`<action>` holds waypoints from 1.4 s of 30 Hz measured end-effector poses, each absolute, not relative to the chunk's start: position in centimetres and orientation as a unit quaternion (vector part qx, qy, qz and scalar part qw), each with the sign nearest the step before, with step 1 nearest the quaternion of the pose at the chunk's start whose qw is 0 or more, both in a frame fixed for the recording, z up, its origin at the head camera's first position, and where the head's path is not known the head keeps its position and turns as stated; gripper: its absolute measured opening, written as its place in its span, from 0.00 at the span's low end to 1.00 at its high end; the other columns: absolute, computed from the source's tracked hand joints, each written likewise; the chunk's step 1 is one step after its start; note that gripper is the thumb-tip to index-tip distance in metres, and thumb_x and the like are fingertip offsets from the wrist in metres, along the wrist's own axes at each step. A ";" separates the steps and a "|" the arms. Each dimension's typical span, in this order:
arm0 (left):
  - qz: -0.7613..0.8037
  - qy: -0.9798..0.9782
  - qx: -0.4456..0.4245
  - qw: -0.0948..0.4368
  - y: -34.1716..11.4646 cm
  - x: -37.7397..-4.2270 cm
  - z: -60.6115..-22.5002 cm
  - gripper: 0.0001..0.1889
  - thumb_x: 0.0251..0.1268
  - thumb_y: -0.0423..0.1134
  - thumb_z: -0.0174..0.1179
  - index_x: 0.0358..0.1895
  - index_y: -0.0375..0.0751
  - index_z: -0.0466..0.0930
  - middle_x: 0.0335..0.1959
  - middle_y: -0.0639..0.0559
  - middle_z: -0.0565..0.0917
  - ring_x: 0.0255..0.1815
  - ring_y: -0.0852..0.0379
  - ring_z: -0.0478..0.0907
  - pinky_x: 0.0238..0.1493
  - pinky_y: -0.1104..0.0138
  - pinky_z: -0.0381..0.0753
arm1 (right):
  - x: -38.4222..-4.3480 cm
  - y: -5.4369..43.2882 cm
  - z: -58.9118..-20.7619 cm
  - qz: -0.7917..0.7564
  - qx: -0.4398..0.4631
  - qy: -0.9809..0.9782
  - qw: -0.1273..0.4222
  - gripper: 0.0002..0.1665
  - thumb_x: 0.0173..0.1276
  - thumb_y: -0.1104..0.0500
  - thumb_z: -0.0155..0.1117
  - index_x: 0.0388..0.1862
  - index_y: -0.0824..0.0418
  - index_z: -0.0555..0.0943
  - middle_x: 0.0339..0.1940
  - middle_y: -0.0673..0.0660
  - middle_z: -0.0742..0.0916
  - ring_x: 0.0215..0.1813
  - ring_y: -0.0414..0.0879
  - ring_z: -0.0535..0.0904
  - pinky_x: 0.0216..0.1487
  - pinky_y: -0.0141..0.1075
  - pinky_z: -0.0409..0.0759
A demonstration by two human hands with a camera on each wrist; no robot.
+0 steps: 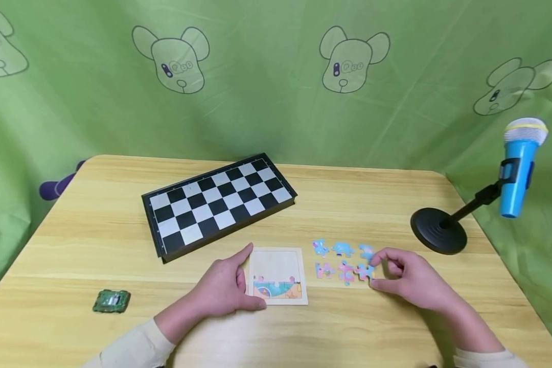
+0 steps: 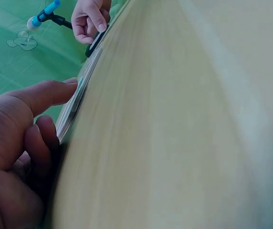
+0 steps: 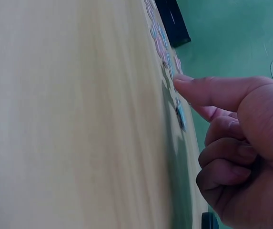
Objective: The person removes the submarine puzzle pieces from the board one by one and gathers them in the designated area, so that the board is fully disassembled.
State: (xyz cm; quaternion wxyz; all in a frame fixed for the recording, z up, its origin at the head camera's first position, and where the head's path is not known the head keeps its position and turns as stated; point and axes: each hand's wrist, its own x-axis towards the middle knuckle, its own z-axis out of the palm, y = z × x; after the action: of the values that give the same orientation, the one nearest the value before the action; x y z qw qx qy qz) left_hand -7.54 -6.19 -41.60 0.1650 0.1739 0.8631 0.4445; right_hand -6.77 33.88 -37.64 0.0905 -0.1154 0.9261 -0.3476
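Note:
A square wooden puzzle tray (image 1: 278, 263), its lower part filled with joined picture pieces, lies before me. At its left side my left hand (image 1: 223, 286) grips it, thumb by the lower corner and index finger by the upper one. To the right of the tray, several loose jigsaw pieces (image 1: 342, 249) lie in two rows. The thumb and index finger of my right hand (image 1: 414, 278) pinch the rightmost lower puzzle piece (image 1: 363, 272) at its right end. In the right wrist view the remaining fingers (image 3: 224, 152) are curled in.
A black-and-white chessboard (image 1: 218, 204) lies slanted behind the tray. At the left sits a small green toy car (image 1: 112, 301). A blue toy microphone (image 1: 519, 176) on a round black base (image 1: 434, 232) stands at the right. Green cloth (image 1: 267, 102) hangs behind the table.

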 end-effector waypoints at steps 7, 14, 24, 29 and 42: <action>0.448 0.856 0.187 0.178 -6.5 -7.7 -41.5 0.65 0.35 0.45 0.84 0.79 0.33 0.51 0.17 0.58 0.77 0.18 0.59 0.75 0.27 0.65 0.76 | -7.1 34.9 -38.1 -0.344 -0.118 0.926 0.099 0.19 0.55 0.55 0.81 0.42 0.55 0.81 0.19 0.44 0.61 0.22 0.39 0.58 0.35 0.34 0.65; 0.449 0.856 0.184 0.177 -6.5 -7.7 -41.6 0.64 0.36 0.45 0.83 0.79 0.34 0.51 0.17 0.58 0.77 0.18 0.59 0.75 0.28 0.65 0.76 | -7.4 35.3 -38.5 -0.347 -0.116 0.924 0.111 0.20 0.56 0.56 0.80 0.44 0.58 0.81 0.19 0.45 0.61 0.22 0.38 0.58 0.37 0.33 0.65; 0.444 0.860 0.179 0.175 -6.4 -7.8 -41.6 0.64 0.37 0.47 0.83 0.79 0.34 0.51 0.17 0.58 0.76 0.18 0.60 0.75 0.29 0.65 0.76 | -7.3 33.0 -38.0 -0.356 -0.123 0.924 0.066 0.20 0.56 0.50 0.80 0.44 0.53 0.83 0.18 0.45 0.60 0.20 0.38 0.56 0.29 0.35 0.65; 0.443 0.861 0.176 0.178 -6.4 -7.8 -41.7 0.64 0.37 0.47 0.83 0.79 0.34 0.51 0.17 0.58 0.76 0.18 0.59 0.74 0.29 0.65 0.76 | -7.6 29.6 -37.7 -0.392 -0.165 0.902 0.068 0.18 0.57 0.56 0.80 0.45 0.53 0.83 0.18 0.43 0.60 0.20 0.36 0.56 0.27 0.35 0.67; 0.441 0.862 0.181 0.175 -6.4 -7.8 -41.6 0.63 0.38 0.46 0.83 0.79 0.34 0.52 0.16 0.59 0.76 0.18 0.59 0.75 0.27 0.65 0.75 | -8.7 21.6 -37.4 -0.396 -0.241 0.876 0.130 0.22 0.56 0.60 0.79 0.50 0.53 0.82 0.17 0.42 0.62 0.22 0.36 0.57 0.41 0.36 0.75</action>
State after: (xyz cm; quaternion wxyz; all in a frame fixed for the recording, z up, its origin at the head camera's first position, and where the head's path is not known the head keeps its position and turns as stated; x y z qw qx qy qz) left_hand -7.78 -6.37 -41.64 0.1749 0.1806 0.8617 0.4408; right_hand -8.68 21.58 -37.37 0.1302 -0.2414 0.8762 -0.3964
